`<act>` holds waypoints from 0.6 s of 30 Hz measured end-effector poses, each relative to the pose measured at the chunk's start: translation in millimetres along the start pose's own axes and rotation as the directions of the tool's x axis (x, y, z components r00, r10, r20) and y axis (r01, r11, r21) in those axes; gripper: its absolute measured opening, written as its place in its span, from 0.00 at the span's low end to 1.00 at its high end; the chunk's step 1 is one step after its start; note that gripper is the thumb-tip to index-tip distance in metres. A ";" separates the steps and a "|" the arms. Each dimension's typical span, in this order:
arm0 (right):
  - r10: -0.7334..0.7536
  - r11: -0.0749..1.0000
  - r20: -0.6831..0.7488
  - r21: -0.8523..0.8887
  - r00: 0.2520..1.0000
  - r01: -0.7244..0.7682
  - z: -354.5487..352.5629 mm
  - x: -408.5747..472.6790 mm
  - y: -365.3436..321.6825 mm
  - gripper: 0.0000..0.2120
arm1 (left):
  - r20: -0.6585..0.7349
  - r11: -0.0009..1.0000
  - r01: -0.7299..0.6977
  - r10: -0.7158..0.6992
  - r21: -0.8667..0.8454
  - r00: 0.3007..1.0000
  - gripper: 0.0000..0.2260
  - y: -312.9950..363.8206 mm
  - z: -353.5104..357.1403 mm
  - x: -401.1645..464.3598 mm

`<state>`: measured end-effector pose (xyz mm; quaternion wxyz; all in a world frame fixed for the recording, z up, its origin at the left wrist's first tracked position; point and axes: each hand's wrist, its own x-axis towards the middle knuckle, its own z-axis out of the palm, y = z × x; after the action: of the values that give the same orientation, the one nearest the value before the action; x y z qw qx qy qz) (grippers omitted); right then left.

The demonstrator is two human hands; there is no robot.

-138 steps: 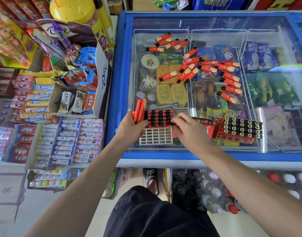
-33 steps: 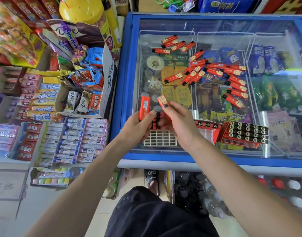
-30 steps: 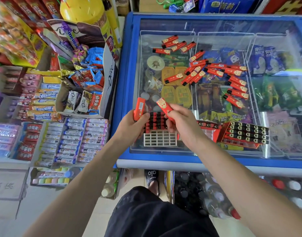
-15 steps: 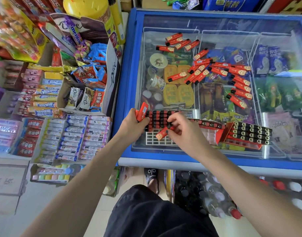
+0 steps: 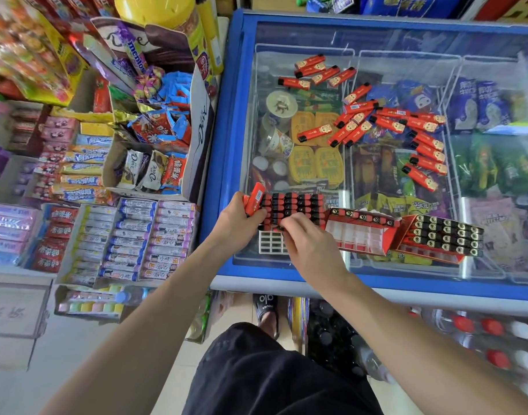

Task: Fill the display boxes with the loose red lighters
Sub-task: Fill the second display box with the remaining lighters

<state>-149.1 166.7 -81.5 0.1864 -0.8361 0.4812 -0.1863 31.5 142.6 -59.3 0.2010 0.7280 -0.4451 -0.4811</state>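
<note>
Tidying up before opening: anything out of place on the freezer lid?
Yes: loose red lighters lie scattered at odd angles on the glass freezer lid, outside the display boxes near its front edge.

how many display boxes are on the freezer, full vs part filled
part filled: 2, the left box and the middle box
full: 1, the right box
total: 3

Freezer lid (image 5: 388,34): far edge strip bare, passable. Loose lighters (image 5: 385,124) scattered mid-lid. Three display boxes (image 5: 361,238) line near edge; both hands over leftmost.
</note>
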 end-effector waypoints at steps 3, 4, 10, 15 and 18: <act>-0.024 1.000 -0.030 -0.017 0.999 0.023 1.9 2.1 -2.6 0.08 | 0.011 1.000 0.005 -0.005 -0.023 1.000 0.10 0.3 -0.1 -0.5; -0.030 0.999 -0.036 -0.029 0.999 0.029 2.8 2.0 -3.1 0.08 | 0.015 1.000 0.007 -0.006 -0.023 1.000 0.10 0.2 -0.3 -0.3; -0.070 0.992 -0.024 -0.109 0.997 0.067 10.4 -1.9 1.1 0.03 | 0.008 0.999 -0.003 0.003 -0.049 1.000 0.10 2.3 -2.5 -2.7; 0.040 0.999 -0.094 0.017 0.995 -0.039 0.3 0.9 -6.8 0.10 | -0.020 0.994 -0.071 0.070 -0.088 0.997 0.13 7.9 -6.3 -10.4; 0.363 0.864 -0.125 0.418 0.923 -0.283 -22.2 16.1 -24.3 0.08 | -0.026 0.990 -0.123 0.121 -0.067 0.992 0.17 13.4 -4.8 -14.3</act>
<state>-134.6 161.1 -48.3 0.3292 -0.6659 0.5839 -0.3275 27.6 147.0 -40.0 0.2599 0.6973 -0.4697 -0.4749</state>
